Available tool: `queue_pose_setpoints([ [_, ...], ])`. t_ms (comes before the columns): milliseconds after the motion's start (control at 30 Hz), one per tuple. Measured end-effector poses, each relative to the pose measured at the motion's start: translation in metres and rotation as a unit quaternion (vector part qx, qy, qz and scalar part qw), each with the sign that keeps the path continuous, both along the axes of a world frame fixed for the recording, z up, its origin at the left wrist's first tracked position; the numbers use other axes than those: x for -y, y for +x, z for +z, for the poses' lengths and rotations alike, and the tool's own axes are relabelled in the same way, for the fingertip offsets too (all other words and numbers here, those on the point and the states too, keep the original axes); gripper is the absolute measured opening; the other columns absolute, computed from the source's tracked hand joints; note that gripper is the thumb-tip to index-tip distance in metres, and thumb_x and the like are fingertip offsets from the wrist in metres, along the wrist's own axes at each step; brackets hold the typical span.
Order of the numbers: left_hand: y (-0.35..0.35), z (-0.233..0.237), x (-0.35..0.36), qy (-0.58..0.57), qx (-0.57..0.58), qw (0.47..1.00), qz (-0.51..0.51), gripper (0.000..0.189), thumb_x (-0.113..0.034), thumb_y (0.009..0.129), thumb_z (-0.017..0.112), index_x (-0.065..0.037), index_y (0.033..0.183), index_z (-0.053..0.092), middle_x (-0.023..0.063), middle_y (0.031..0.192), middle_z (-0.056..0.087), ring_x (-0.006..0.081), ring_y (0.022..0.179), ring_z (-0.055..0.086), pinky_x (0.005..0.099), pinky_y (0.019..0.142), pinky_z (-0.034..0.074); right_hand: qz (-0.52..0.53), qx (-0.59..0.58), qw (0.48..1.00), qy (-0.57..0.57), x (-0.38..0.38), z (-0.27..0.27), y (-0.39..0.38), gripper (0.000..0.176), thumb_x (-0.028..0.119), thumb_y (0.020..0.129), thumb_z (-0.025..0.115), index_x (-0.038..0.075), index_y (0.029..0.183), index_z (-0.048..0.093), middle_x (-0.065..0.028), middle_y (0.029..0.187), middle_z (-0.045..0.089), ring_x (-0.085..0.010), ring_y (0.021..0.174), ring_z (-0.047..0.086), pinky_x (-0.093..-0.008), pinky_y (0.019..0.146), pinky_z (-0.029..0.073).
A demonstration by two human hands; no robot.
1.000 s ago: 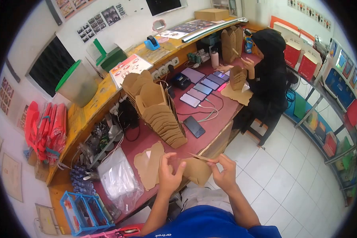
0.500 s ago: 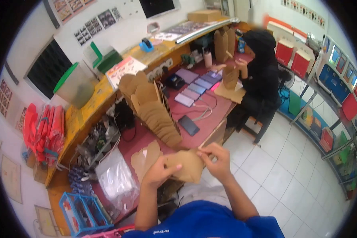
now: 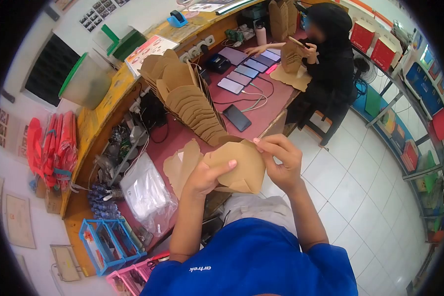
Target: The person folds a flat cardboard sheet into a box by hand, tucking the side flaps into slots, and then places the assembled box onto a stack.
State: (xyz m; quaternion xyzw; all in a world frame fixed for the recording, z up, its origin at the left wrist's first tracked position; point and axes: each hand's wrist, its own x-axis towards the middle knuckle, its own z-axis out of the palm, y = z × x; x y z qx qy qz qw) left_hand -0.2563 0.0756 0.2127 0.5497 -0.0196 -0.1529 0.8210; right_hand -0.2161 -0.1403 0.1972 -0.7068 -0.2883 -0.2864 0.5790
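Above my lap I hold a brown cardboard food box (image 3: 238,165), partly folded up, its flat side facing me. My left hand (image 3: 205,175) grips its left side, thumb pressed on the face and fingers hidden behind. At the box's upper right corner, my right hand (image 3: 280,155) pinches the edge between thumb and fingertips. Just left of the box, a flat cardboard blank (image 3: 178,165) lies on the red tabletop (image 3: 158,148). Behind it leans a long nested stack of folded cardboard boxes (image 3: 190,106).
Phones (image 3: 237,118) and cables lie toward the back. A co-worker (image 3: 325,64) sits at the far right, holding a phone near another box. Plastic bags (image 3: 145,195), a blue basket (image 3: 106,246) and a pink basket (image 3: 130,278) are at the left. A wooden ledge (image 3: 96,143) borders the table.
The camera view has tilted down, so everything sits higher in the picture. Both my hands keep their hold on the box. The co-worker's one hand now reaches toward the phones on the table.
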Motion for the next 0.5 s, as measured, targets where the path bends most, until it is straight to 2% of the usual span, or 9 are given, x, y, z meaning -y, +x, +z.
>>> queue_pose_setpoints([
  [133,0.002,0.005,-0.009,0.01,-0.028,0.999,-0.011,0.039,-0.011,0.094,0.072,0.003,0.129,0.063,0.0088,0.117,0.071,0.0176,0.106,0.068,0.0332,0.093,0.054,0.055,0.029,0.997,-0.042,0.009,0.003,0.001,0.039,-0.008,0.077,0.07,0.007,0.113,0.076,-0.0096,0.1,0.069,-0.025,0.085,0.067,-0.0327,0.068,0.055],
  [200,0.002,0.006,-0.009,0.01,-0.035,0.999,-0.015,0.038,-0.011,0.094,0.072,0.003,0.128,0.063,0.009,0.117,0.071,0.0178,0.107,0.068,0.0333,0.093,0.054,0.081,0.072,0.988,-0.114,0.016,0.003,0.003,0.044,-0.005,0.076,0.069,0.009,0.117,0.074,-0.0105,0.107,0.068,-0.0266,0.09,0.066,-0.0341,0.069,0.056],
  [233,0.002,0.006,-0.01,0.007,-0.038,0.999,-0.018,0.038,-0.011,0.094,0.072,0.003,0.128,0.063,0.0093,0.117,0.071,0.0182,0.107,0.068,0.0334,0.093,0.054,0.082,0.071,0.988,-0.114,0.018,0.005,0.004,0.044,-0.005,0.076,0.069,0.009,0.117,0.074,-0.0105,0.107,0.068,-0.0266,0.09,0.066,-0.0341,0.069,0.056],
  [300,0.002,0.006,-0.009,0.003,-0.042,0.999,-0.019,0.037,-0.011,0.094,0.072,0.003,0.128,0.063,0.0097,0.117,0.071,0.0187,0.107,0.068,0.0335,0.093,0.054,0.082,0.116,0.969,-0.202,0.022,0.008,0.004,0.046,-0.001,0.076,0.07,0.009,0.121,0.072,-0.0111,0.111,0.067,-0.0279,0.094,0.066,-0.0351,0.071,0.056],
  [500,0.001,0.005,-0.011,-0.013,-0.037,0.999,-0.015,0.039,-0.011,0.095,0.071,0.003,0.13,0.061,0.0106,0.119,0.07,0.0195,0.108,0.068,0.034,0.093,0.054,0.03,0.164,0.959,-0.229,0.013,0.011,0.002,0.043,-0.001,0.078,0.071,0.008,0.12,0.07,-0.0132,0.113,0.067,-0.03,0.095,0.066,-0.0367,0.073,0.056],
])
